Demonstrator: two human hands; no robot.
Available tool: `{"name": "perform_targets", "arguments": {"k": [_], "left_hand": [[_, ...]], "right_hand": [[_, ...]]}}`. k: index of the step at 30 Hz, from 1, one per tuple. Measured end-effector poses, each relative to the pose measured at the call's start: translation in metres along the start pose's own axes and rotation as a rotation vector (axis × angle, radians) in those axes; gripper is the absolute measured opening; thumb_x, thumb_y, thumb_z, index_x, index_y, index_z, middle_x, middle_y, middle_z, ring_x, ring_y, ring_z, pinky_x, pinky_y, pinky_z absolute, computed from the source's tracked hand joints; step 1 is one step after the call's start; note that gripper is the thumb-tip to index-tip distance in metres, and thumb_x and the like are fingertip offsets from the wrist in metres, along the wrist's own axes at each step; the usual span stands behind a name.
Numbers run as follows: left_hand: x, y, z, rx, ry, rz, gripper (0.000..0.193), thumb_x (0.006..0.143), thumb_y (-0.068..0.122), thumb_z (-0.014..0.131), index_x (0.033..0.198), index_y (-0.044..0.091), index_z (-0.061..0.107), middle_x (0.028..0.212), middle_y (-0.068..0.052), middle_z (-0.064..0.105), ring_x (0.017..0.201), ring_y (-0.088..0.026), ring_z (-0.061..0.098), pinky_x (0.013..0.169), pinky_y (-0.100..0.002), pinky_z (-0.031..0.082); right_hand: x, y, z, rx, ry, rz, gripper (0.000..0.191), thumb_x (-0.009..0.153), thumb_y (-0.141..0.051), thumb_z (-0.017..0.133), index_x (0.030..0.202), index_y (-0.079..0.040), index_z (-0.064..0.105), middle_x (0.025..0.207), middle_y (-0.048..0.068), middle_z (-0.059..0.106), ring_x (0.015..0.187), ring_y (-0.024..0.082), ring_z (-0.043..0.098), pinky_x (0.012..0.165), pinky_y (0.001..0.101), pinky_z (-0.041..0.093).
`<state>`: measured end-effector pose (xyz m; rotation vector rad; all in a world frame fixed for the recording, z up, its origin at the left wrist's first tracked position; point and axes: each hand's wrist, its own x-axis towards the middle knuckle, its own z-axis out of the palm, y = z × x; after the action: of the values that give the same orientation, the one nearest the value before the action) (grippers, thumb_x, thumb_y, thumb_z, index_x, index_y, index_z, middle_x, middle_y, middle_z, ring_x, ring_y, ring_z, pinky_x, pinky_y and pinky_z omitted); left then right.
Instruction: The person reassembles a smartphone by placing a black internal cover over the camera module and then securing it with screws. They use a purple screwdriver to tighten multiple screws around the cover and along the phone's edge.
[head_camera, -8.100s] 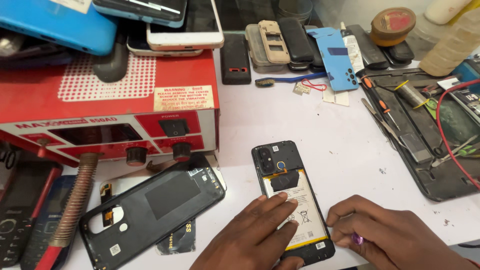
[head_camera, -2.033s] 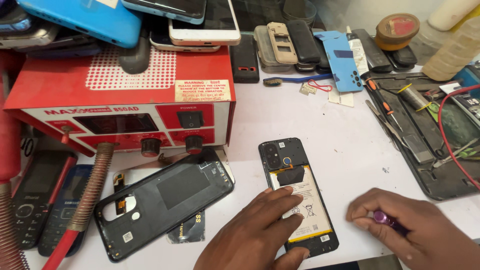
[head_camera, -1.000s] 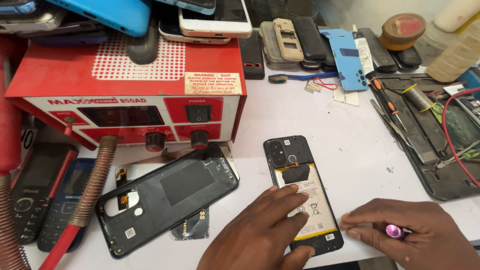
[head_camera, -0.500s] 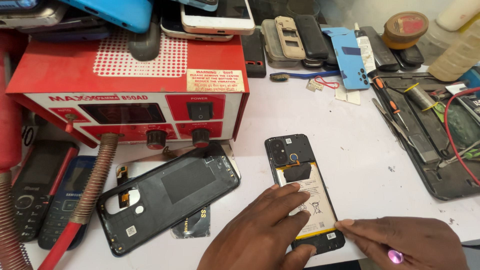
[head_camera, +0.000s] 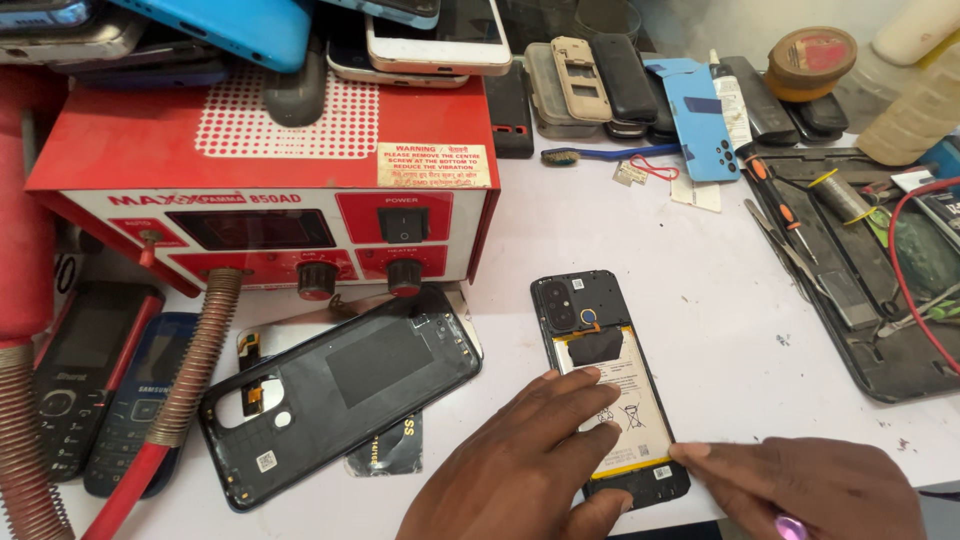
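White workbench (head_camera: 720, 300), pretty cluttered, with some dark specks on the bare patch beyond the right hand. Dead centre is the opened phone (head_camera: 608, 385), lying back-up with the cover off, so you can see the camera cluster at the far end and the white battery (head_camera: 625, 410) with a yellow edge nearer the person.

Left hand (head_camera: 525, 460) lies flat on the phone, fingers spread and stretched out, fingertips resting on the battery's left side. It's pressing or steadying, not gripping anything. Right hand (head_camera: 810, 490) sits just to the right of the phone's near end, fingers curled around a small tool with a purple cap (head_camera: 790, 527) poking out at the bottom of the view; one fingertip touches the phone's lower right corner. Can't see the tool's tip at all.

Just left of the left hand is the removed black back cover (head_camera: 345, 385), inside face up, lying over a small dark card (head_camera: 390, 450). Beyond that stands a red rework station (head_camera: 270, 190) with two knobs and phones stacked on top, its ribbed hose (head_camera: 195, 360) running down across two keypad phones (head_camera: 100, 385). Well beyond the right hand there's a black tool tray (head_camera: 880, 365) with tweezers, screwdrivers and a red wire, plus a blue phone cover (head_camera: 700, 120) and a roll of tape (head_camera: 810, 60) near the back.
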<state>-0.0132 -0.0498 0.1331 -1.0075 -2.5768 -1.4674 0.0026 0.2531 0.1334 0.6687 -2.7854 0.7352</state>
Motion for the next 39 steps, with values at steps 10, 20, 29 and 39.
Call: {"name": "perform_targets", "arguments": {"k": [10,20,29,39], "left_hand": [[0.001,0.001,-0.001,0.001,0.007,-0.003,0.046,0.088,0.027,0.077,0.122,-0.003,0.07,0.146,-0.02,0.059,0.149,-0.034,0.044,0.123,-0.048,0.03],[0.002,0.003,-0.002,-0.017,0.004,-0.008,0.044,0.087,0.025,0.078,0.12,-0.003,0.071,0.145,-0.02,0.059,0.148,-0.034,0.044,0.123,-0.048,0.03],[0.002,0.003,-0.003,-0.008,0.001,0.001,0.044,0.088,0.025,0.078,0.12,-0.004,0.07,0.145,-0.021,0.058,0.148,-0.034,0.044,0.123,-0.048,0.03],[0.001,0.004,-0.003,-0.003,0.004,-0.003,0.044,0.089,0.026,0.077,0.121,-0.004,0.071,0.145,-0.02,0.058,0.148,-0.034,0.044,0.123,-0.048,0.03]], "right_hand": [[0.011,0.023,-0.013,0.152,-0.201,0.123,0.021,0.081,-0.025,0.086,0.101,-0.019,0.085,0.099,-0.003,0.073,0.087,0.008,0.071,0.071,0.0248,0.056],[0.012,0.013,-0.009,0.125,-0.273,0.184,0.016,0.082,-0.027,0.083,0.094,-0.017,0.083,0.095,-0.005,0.068,0.079,0.006,0.066,0.064,0.0242,0.054],[0.017,0.005,-0.007,0.152,-0.261,0.169,0.013,0.086,-0.028,0.084,0.093,-0.017,0.082,0.093,-0.006,0.071,0.08,0.005,0.069,0.068,0.0233,0.052],[0.019,0.006,-0.007,0.082,-0.361,0.283,0.013,0.092,-0.028,0.076,0.096,-0.016,0.076,0.099,-0.004,0.063,0.085,0.009,0.063,0.074,0.0275,0.053]]}}
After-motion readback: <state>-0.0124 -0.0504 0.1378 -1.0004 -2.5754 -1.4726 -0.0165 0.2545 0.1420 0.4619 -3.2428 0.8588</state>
